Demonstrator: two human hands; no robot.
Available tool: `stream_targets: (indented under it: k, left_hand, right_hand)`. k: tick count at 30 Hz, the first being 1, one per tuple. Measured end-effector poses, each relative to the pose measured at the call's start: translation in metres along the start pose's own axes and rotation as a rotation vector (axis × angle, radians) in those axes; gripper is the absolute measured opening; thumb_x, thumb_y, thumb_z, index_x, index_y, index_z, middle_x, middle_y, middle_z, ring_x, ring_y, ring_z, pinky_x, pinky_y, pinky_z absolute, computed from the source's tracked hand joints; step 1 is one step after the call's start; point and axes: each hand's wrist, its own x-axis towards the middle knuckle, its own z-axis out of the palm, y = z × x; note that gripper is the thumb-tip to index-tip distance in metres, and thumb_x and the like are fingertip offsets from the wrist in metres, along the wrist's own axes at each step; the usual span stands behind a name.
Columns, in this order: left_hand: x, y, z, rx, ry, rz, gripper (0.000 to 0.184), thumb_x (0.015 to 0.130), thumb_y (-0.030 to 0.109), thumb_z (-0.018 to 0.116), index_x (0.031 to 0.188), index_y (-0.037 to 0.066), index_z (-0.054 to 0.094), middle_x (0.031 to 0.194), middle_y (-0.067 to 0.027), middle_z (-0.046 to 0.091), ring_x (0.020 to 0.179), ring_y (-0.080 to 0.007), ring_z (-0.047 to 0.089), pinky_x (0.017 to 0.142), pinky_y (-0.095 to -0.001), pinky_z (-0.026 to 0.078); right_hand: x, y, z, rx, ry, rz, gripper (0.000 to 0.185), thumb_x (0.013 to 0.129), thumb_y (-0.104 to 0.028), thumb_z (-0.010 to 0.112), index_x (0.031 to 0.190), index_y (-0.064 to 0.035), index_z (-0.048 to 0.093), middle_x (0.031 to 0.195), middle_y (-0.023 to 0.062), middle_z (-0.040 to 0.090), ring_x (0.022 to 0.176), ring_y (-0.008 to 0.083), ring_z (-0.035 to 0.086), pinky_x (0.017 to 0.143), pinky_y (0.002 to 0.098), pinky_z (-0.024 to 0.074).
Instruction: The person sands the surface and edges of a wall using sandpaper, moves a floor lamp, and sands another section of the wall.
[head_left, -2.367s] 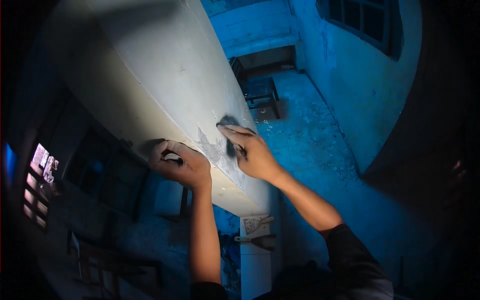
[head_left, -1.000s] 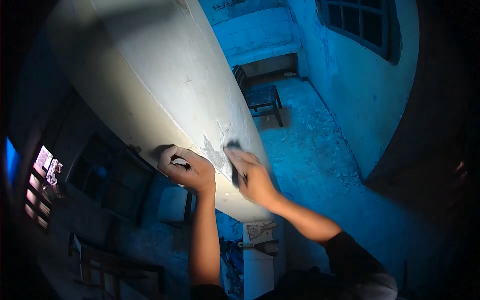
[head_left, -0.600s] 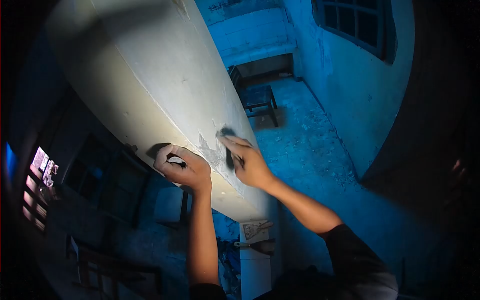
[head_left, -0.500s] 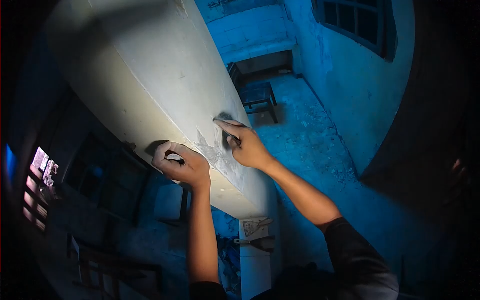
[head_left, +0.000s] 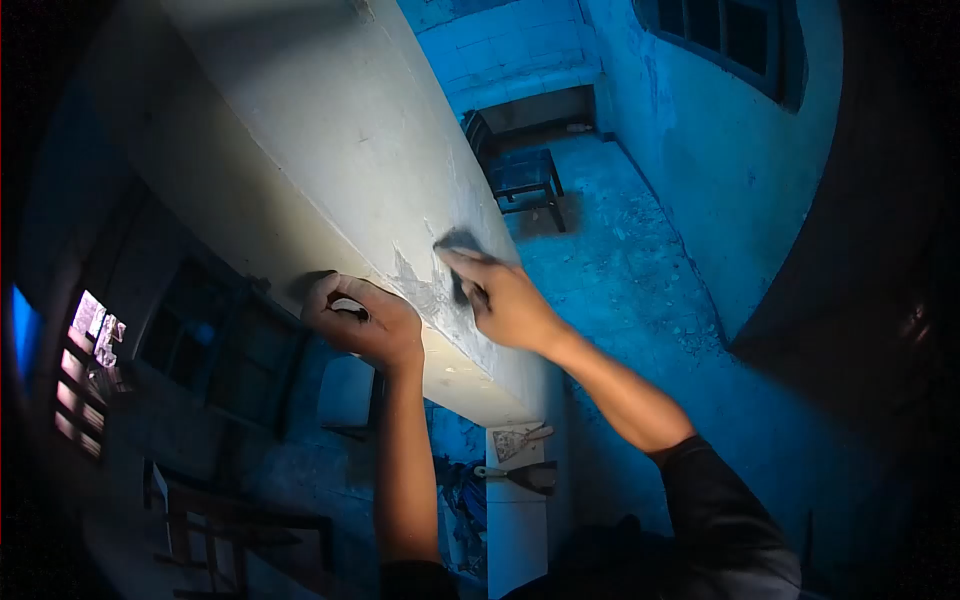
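Observation:
A long pale plastered wall section [head_left: 330, 130] runs diagonally through the view, with a corner edge along it. Rough grey patches [head_left: 418, 282] mark the plaster between my hands. My right hand [head_left: 505, 298] is closed around a thin dark flat tool, mostly hidden by the fingers, at the plaster right of those patches. The tool's kind is not clear. On the other side of the corner edge, my left hand [head_left: 368, 322] rests against the wall with its fingers curled in. A pale spot shows inside the curl; whether anything is held there, I cannot make out.
Two putty knives, one spattered [head_left: 520, 440] and one dark-bladed [head_left: 525, 478], lie on a white ledge [head_left: 518, 545] below. A dark chair [head_left: 525, 175] stands on the debris-strewn floor [head_left: 630, 265]. Dark wooden furniture [head_left: 240, 525] is at lower left, and a barred window [head_left: 785, 45] at upper right.
The view has shifted slightly. My right hand has moved a little right and down along the plaster and looks blurred. My left hand stays in nearly the same spot on the wall.

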Motion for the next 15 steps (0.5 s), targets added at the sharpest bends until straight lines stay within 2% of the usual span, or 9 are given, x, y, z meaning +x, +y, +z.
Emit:
stream_targets:
  k: [1, 4, 5, 7, 8, 9, 11, 12, 15]
  left_hand:
    - [0.001, -0.001, 0.003, -0.012, 0.009, -0.026, 0.011, 0.092, 0.008, 0.049, 0.097, -0.001, 0.045, 0.089, -0.0134, 0.05, 0.075, -0.0227, 0.051, 0.07, -0.0337, 0.045]
    - [0.003, 0.002, 0.006, -0.028, 0.03, -0.036, 0.013, 0.093, 0.012, 0.049, 0.096, -0.001, 0.046, 0.089, -0.0132, 0.05, 0.074, -0.022, 0.051, 0.067, -0.032, 0.045]
    - [0.002, 0.002, 0.004, -0.029, 0.018, -0.048, 0.014, 0.093, 0.013, 0.049, 0.096, -0.001, 0.046, 0.089, -0.0132, 0.05, 0.075, -0.0221, 0.051, 0.067, -0.032, 0.045]
    - [0.002, 0.002, 0.004, -0.026, 0.012, -0.115, 0.014, 0.093, 0.013, 0.048, 0.097, -0.001, 0.046, 0.09, -0.0133, 0.05, 0.076, -0.0223, 0.052, 0.068, -0.0327, 0.045]
    - [0.004, 0.001, 0.006, -0.039, 0.025, -0.055, 0.014, 0.093, 0.013, 0.048, 0.097, -0.001, 0.046, 0.091, -0.0133, 0.05, 0.075, -0.0222, 0.052, 0.068, -0.0326, 0.045]
    - [0.004, 0.001, 0.006, -0.049, 0.032, -0.001, 0.013, 0.093, 0.012, 0.049, 0.097, -0.001, 0.046, 0.091, -0.0134, 0.05, 0.075, -0.022, 0.052, 0.068, -0.0326, 0.044]
    - [0.003, 0.001, 0.004, -0.026, 0.038, 0.011, 0.012, 0.093, 0.01, 0.048, 0.097, -0.001, 0.046, 0.091, -0.0129, 0.05, 0.074, -0.0214, 0.051, 0.067, -0.0315, 0.043]
    - [0.002, 0.0, 0.004, -0.032, 0.023, -0.001, 0.011, 0.093, 0.01, 0.048, 0.096, 0.0, 0.046, 0.09, -0.0126, 0.049, 0.074, -0.0214, 0.05, 0.067, -0.0314, 0.043]
    - [0.004, 0.0, 0.007, 0.016, 0.047, 0.059, 0.01, 0.093, 0.009, 0.049, 0.096, 0.0, 0.047, 0.088, -0.0119, 0.049, 0.073, -0.0213, 0.05, 0.066, -0.0313, 0.042]
  right_hand:
    - [-0.015, 0.004, 0.012, -0.033, 0.13, -0.161, 0.068, 0.069, 0.015, 0.045, 0.134, -0.0048, 0.047, 0.128, 0.0239, 0.052, 0.114, 0.0332, 0.056, 0.089, 0.032, 0.047]
    - [-0.042, -0.011, 0.019, 0.115, 0.068, 0.027, 0.064, 0.072, 0.015, 0.044, 0.133, -0.005, 0.049, 0.13, 0.0228, 0.052, 0.119, 0.0337, 0.054, 0.091, 0.0342, 0.0465]
    - [-0.027, 0.005, 0.024, -0.015, 0.172, -0.112, 0.063, 0.073, 0.015, 0.045, 0.132, -0.0059, 0.05, 0.127, 0.0224, 0.054, 0.101, 0.0298, 0.062, 0.084, 0.0324, 0.0488]
    - [-0.007, 0.004, 0.004, 0.071, 0.046, 0.013, 0.061, 0.074, 0.014, 0.046, 0.131, -0.0063, 0.05, 0.124, 0.0223, 0.057, 0.094, 0.0275, 0.064, 0.083, 0.0308, 0.0492]
    - [0.0, -0.006, -0.01, 0.082, -0.033, 0.103, 0.06, 0.075, 0.013, 0.047, 0.131, -0.0058, 0.05, 0.125, 0.0217, 0.056, 0.105, 0.0294, 0.062, 0.09, 0.0319, 0.0474]
    - [-0.003, -0.006, -0.006, 0.083, -0.04, 0.11, 0.06, 0.075, 0.013, 0.047, 0.131, -0.0058, 0.05, 0.125, 0.0217, 0.056, 0.105, 0.0294, 0.062, 0.09, 0.0319, 0.0474]
    - [-0.013, 0.0, 0.009, 0.087, 0.105, -0.022, 0.059, 0.076, 0.013, 0.047, 0.131, -0.0068, 0.05, 0.126, 0.0216, 0.055, 0.118, 0.0325, 0.055, 0.094, 0.0323, 0.0453]
    - [-0.024, 0.001, 0.019, 0.063, 0.175, -0.075, 0.061, 0.075, 0.013, 0.046, 0.132, -0.0081, 0.051, 0.126, 0.0218, 0.055, 0.113, 0.0345, 0.057, 0.09, 0.0324, 0.0474]
    - [-0.036, -0.002, 0.024, 0.156, 0.154, 0.009, 0.059, 0.076, 0.013, 0.045, 0.13, -0.008, 0.052, 0.126, 0.0225, 0.055, 0.117, 0.0382, 0.053, 0.097, 0.0351, 0.0434]
